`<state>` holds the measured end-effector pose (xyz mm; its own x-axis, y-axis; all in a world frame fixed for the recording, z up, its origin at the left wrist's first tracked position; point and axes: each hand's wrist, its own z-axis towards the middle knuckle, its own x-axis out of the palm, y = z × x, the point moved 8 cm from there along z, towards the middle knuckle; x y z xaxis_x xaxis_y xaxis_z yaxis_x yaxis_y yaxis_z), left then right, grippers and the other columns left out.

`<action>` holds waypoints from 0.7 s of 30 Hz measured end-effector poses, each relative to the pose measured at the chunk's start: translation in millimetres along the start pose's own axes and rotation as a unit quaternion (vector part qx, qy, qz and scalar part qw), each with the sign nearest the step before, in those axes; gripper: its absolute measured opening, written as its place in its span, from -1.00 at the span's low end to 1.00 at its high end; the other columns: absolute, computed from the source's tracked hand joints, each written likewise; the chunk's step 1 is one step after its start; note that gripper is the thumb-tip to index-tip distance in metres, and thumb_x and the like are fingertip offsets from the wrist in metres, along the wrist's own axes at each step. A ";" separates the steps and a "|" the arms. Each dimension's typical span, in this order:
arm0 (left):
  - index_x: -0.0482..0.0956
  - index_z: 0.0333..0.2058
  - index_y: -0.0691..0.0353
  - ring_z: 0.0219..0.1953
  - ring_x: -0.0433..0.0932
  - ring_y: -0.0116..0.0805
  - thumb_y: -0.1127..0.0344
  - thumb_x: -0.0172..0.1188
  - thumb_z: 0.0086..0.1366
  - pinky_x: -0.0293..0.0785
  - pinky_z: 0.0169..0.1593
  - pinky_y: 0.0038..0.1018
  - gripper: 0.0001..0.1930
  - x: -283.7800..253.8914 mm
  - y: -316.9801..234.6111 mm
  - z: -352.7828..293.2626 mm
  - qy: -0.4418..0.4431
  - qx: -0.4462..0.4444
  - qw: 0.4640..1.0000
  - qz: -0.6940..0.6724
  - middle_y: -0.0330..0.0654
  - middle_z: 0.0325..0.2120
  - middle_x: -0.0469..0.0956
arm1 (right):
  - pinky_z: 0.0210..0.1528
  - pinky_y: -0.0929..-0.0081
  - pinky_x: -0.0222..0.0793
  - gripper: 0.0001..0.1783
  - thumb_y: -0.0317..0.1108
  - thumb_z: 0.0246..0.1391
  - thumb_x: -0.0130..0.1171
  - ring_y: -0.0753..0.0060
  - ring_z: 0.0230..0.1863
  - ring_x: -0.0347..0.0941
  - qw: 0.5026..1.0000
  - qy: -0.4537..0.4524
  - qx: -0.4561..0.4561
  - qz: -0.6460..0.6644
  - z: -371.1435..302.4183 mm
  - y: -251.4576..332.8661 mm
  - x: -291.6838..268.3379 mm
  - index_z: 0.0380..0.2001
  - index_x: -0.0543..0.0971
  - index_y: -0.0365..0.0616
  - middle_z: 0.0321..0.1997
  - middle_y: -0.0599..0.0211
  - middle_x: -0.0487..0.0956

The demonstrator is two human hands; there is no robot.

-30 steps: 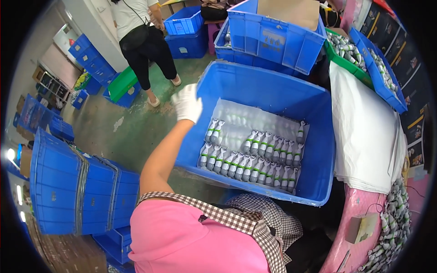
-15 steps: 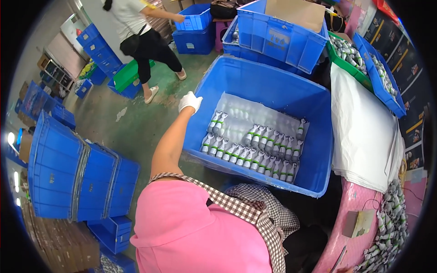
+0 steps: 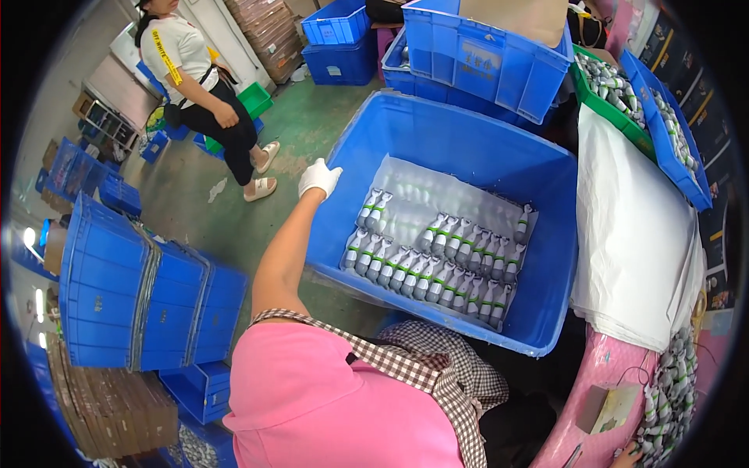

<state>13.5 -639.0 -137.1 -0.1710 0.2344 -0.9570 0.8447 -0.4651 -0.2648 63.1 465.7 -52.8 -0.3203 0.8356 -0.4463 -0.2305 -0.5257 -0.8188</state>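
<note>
My left hand (image 3: 320, 180), in a white glove, is closed over the left rim of a large blue plastic bin (image 3: 460, 125). Inside the bin lies a pale translucent sheet (image 3: 413, 183). Rows of small bottle-shaped pieces (image 3: 425, 277), grey at one end and white at the other with a green band, lie on the sheet. They fill the near side most densely. My right hand does not show. At the lower right edge, bare fingers (image 3: 626, 455) touch a heap of similar pieces (image 3: 671, 390); whose they are is unclear.
Strapped blue bins (image 3: 152, 300) stand at left, above flattened cardboard (image 3: 113, 398). A person (image 3: 191, 86) stands at the far left. Blue crates (image 3: 484, 58) stack behind the bin. White sheets (image 3: 636, 242) and a small box (image 3: 608, 407) lie on the pink-covered table (image 3: 581, 390) at right.
The person at the back has turned and lowered an arm, now standing further left. The bin's near right corner has shifted slightly nearer, my left hand still on its rim. The bare fingers have moved toward the heap.
</note>
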 end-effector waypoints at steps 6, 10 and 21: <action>0.37 0.01 0.19 0.03 0.43 -0.02 -0.03 0.16 0.12 0.34 0.07 -0.14 -0.44 -7.5 5.5 -10.3 0.015 -0.032 0.999 -0.026 0.05 -0.04 0.46 | 0.00 0.19 0.22 -0.51 0.05 -0.13 0.11 0.30 -0.06 0.42 0.973 0.215 -0.081 0.014 -3.7 -24.6 65.6 -0.17 0.53 -0.02 -0.14 0.19 0.54; 0.26 0.08 0.09 0.14 0.24 -0.06 0.04 0.28 0.02 0.12 0.14 0.08 -0.34 -24.2 -50.5 -31.6 -0.199 0.087 0.973 0.079 -0.06 0.07 0.26 | 0.07 0.17 0.18 -0.60 -0.05 -0.10 0.05 0.31 -0.04 0.41 0.960 0.250 -0.118 -0.046 -19.4 -19.7 45.2 -0.22 0.58 0.00 -0.10 0.25 0.53; 0.41 -0.11 0.29 -0.04 0.42 -0.04 0.34 0.16 0.03 0.35 0.07 -0.28 -0.60 19.1 -308.9 -228.9 -0.022 0.554 0.716 -0.423 0.04 -0.11 0.42 | -0.55 0.46 0.21 -0.75 -0.28 0.05 -0.02 0.35 -0.49 0.38 0.971 0.028 0.184 0.152 11.4 -26.4 -124.1 -0.29 0.58 -0.10 -0.43 0.25 0.53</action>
<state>-134.6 -295.4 -46.5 -0.4201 0.8171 -0.3948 -0.4886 -0.5703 -0.6604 98.5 374.1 28.3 -0.3770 0.6350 -0.6742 -0.4499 -0.7619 -0.4660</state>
